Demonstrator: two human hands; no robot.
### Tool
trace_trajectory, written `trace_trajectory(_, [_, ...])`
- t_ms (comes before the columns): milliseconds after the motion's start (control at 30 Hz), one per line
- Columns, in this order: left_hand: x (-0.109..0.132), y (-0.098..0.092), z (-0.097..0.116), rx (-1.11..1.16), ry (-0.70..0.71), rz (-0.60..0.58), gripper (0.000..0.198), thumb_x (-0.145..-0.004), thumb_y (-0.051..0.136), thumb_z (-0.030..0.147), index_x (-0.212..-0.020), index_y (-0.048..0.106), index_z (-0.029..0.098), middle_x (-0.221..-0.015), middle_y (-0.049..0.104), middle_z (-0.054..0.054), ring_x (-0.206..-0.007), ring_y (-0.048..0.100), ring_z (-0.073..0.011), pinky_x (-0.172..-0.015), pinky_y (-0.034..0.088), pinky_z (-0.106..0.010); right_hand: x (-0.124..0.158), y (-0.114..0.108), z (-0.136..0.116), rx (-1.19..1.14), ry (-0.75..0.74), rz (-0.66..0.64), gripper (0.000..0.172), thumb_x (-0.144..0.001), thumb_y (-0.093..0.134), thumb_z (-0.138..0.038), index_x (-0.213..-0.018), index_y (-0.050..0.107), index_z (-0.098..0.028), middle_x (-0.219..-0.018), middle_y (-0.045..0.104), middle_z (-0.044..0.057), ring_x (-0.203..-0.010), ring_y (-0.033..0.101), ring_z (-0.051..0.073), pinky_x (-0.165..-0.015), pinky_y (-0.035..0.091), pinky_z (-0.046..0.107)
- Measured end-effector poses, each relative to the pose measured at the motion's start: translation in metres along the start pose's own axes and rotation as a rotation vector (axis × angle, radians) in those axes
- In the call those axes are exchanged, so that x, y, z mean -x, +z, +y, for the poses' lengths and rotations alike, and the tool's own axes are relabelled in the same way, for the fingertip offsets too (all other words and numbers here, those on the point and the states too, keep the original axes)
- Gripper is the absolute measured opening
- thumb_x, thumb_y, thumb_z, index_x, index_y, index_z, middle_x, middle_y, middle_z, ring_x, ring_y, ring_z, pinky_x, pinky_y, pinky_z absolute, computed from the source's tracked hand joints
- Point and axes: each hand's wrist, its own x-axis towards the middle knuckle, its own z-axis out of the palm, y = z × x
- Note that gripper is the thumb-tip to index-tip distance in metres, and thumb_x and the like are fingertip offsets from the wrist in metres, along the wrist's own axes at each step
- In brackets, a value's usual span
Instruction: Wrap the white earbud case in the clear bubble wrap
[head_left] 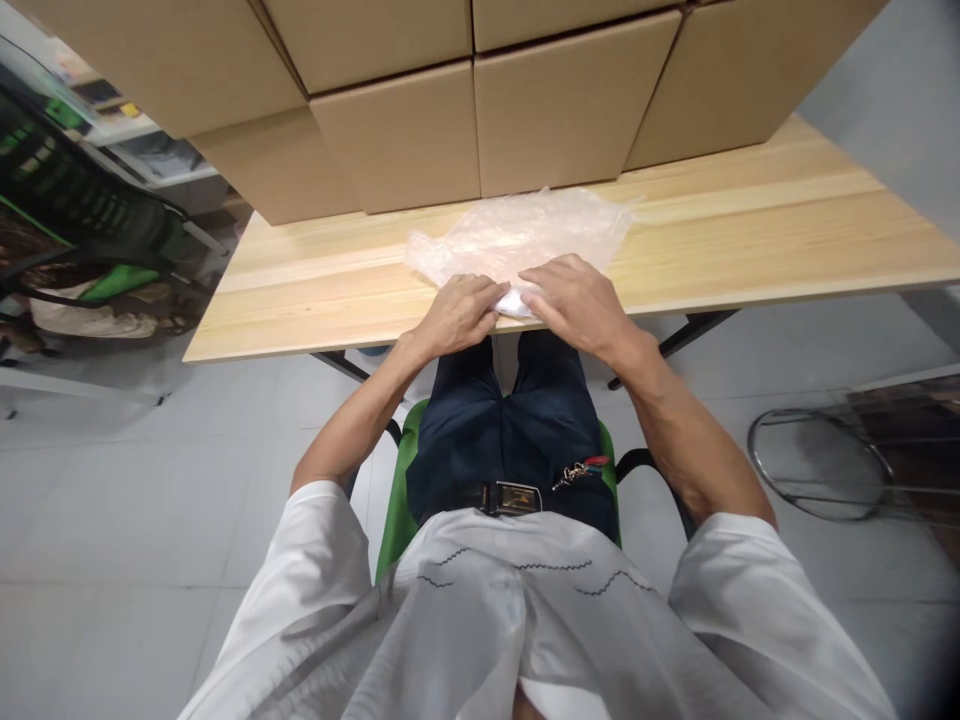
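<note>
the left hand (459,314) and right hand (581,303) sit close together at the near edge of the table (750,235), palms down, forearms slanting inward; the left fingers are bent and close together, the thumb tucked toward the edge; the right fingers reach inward, the thumb set apart below them; both hands touch the film (525,228), which lies crumpled on the table between them and the boxes (405,140); a small white thing (514,303) shows between the fingertips, perhaps wrapped in the film's near end, though blur makes its shape hard to read; the hands partly cover it, so i cannot tell whether either grips or only presses; the top boxes are cut off above.
</note>
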Motion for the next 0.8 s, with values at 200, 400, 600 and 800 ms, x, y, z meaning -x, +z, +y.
trace_trajectory(200, [0.0, 0.005, 0.017, -0.074, -0.06, -0.008, 0.036, -0.118, 0.057, 0.035, -0.14, 0.081, 0.019, -0.133, 0.085, -0.023, -0.127, 0.075, -0.0437, -0.116, 0.058, -0.06, 0.01, 0.021, -0.013, 0.047, -0.053, -0.082, 0.068, -0.113, 0.059, -0.021, -0.18, 0.067, -0.017, -0.172, 0.079, 0.023, -0.155, 0.071, 0.046, -0.133, 0.061, 0.066])
trace_trajectory(400, [0.003, 0.017, 0.009, -0.033, -0.075, 0.049, 0.051, -0.124, 0.061, 0.046, -0.166, 0.074, 0.02, -0.142, 0.088, -0.021, -0.133, 0.077, -0.0415, -0.118, 0.059, -0.056, 0.016, 0.03, 0.013, 0.02, -0.081, -0.024, 0.062, -0.112, 0.054, -0.016, -0.171, 0.074, -0.02, -0.164, 0.083, 0.022, -0.148, 0.076, 0.044, -0.13, 0.063, 0.066])
trace_trajectory(600, [0.01, 0.006, -0.013, -0.078, -0.075, 0.044, 0.04, -0.117, 0.056, 0.029, -0.139, 0.089, 0.02, -0.14, 0.09, -0.022, -0.129, 0.081, -0.0406, -0.113, 0.063, -0.057, 0.025, 0.024, 0.032, 0.002, -0.034, 0.014, 0.065, -0.107, 0.059, -0.018, -0.169, 0.078, -0.023, -0.163, 0.085, 0.02, -0.15, 0.077, 0.046, -0.131, 0.063, 0.07])
trace_trajectory(800, [0.01, -0.026, -0.027, 0.032, -0.137, 0.029, 0.033, -0.112, 0.06, 0.035, -0.114, 0.091, 0.025, -0.116, 0.092, -0.013, -0.109, 0.082, -0.0338, -0.102, 0.064, -0.048, 0.03, 0.017, 0.046, -0.014, -0.001, 0.034, 0.059, -0.107, 0.056, -0.021, -0.157, 0.087, -0.025, -0.154, 0.09, 0.016, -0.144, 0.083, 0.043, -0.128, 0.066, 0.066])
